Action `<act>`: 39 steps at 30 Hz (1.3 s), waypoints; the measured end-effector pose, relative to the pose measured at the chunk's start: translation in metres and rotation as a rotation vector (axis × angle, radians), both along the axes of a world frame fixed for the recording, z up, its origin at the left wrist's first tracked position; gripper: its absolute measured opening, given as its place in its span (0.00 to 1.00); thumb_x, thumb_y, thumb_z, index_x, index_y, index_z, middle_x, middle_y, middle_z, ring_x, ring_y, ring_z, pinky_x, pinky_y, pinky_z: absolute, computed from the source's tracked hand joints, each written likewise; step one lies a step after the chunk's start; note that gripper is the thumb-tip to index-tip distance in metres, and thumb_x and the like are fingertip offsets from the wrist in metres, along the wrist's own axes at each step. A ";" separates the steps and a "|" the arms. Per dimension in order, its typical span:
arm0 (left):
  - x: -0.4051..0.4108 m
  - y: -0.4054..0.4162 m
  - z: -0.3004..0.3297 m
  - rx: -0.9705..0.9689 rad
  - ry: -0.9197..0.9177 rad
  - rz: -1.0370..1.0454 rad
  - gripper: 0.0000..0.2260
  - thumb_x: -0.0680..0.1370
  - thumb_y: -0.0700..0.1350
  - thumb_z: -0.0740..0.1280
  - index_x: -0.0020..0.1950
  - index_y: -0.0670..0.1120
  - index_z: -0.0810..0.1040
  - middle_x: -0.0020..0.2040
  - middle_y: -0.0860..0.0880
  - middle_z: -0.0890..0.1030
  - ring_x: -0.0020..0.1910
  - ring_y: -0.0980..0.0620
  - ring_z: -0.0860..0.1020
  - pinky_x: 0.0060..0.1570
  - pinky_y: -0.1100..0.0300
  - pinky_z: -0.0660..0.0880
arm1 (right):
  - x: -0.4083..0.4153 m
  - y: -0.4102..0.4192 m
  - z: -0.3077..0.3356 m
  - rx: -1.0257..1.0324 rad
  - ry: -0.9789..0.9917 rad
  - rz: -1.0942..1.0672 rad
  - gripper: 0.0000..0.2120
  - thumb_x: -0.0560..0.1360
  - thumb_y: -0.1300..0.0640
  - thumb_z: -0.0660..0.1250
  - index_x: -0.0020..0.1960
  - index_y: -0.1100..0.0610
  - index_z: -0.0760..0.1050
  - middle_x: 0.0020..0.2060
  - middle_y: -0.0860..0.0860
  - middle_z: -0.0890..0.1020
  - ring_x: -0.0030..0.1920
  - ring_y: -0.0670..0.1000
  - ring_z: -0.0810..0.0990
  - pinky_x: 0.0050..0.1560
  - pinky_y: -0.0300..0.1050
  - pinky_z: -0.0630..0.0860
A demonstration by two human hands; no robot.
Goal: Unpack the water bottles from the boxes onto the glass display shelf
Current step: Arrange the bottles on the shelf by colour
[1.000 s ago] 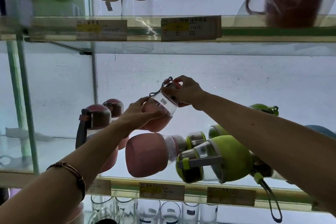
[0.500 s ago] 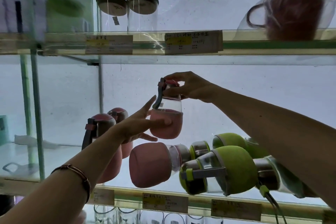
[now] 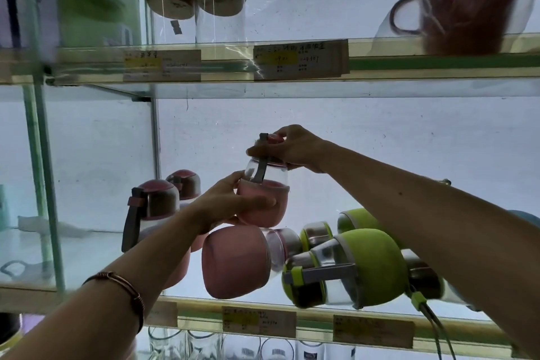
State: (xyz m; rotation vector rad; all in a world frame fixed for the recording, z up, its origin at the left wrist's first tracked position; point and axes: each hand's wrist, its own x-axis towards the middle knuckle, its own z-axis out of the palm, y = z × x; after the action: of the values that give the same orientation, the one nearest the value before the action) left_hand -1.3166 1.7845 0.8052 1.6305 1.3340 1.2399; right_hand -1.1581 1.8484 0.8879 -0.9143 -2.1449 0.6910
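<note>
A small pink water bottle (image 3: pixel 271 199) with a clear neck and grey strap stands upright above the middle glass shelf (image 3: pixel 87 248). My left hand (image 3: pixel 225 204) holds its pink sleeve from the left, thumb across the front. My right hand (image 3: pixel 292 147) grips its cap from above. Another pink bottle (image 3: pixel 236 261) lies on its side just below. Two upright pink bottles (image 3: pixel 155 207) stand to the left. Green bottles (image 3: pixel 365 266) lie on their sides to the right, partly hidden by my right forearm.
The upper shelf (image 3: pixel 438 63) carries two clear lidded jars (image 3: pixel 219 12), a green box (image 3: pixel 96 6) and a wrapped brown mug (image 3: pixel 461 6). Price labels (image 3: pixel 258 321) line the shelf fronts. Several glasses (image 3: pixel 204 345) stand on the shelf below. A glass side panel (image 3: pixel 43 184) closes the left.
The held pink bottle went from tilted to upright. My left hand closed from straight fingers to a hold round the sleeve. My right hand stayed on the cap.
</note>
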 end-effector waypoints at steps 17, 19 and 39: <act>-0.016 0.011 -0.006 -0.121 0.454 0.088 0.29 0.71 0.47 0.74 0.70 0.45 0.67 0.63 0.45 0.75 0.57 0.49 0.77 0.51 0.58 0.76 | -0.013 0.015 -0.034 0.066 -0.176 0.183 0.15 0.68 0.51 0.77 0.43 0.62 0.79 0.39 0.55 0.79 0.43 0.48 0.75 0.48 0.43 0.72; -0.017 0.011 -0.006 -0.159 0.466 0.103 0.26 0.73 0.43 0.72 0.69 0.44 0.68 0.62 0.43 0.76 0.58 0.46 0.77 0.55 0.54 0.76 | -0.012 0.017 -0.034 0.016 -0.288 0.166 0.10 0.69 0.49 0.75 0.39 0.55 0.79 0.40 0.50 0.79 0.46 0.49 0.76 0.50 0.43 0.72; -0.017 -0.013 0.002 -0.025 0.493 0.201 0.24 0.72 0.46 0.72 0.66 0.38 0.73 0.58 0.41 0.80 0.48 0.50 0.81 0.44 0.62 0.78 | -0.012 -0.012 -0.040 0.320 -0.522 -0.114 0.32 0.68 0.38 0.71 0.61 0.60 0.72 0.53 0.55 0.76 0.54 0.54 0.74 0.49 0.44 0.70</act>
State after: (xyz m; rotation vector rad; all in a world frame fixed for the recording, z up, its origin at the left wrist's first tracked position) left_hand -1.3340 1.7716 0.8069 1.8966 1.8405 0.9535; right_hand -1.1700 1.8363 0.8481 -1.1135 -2.5272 0.0379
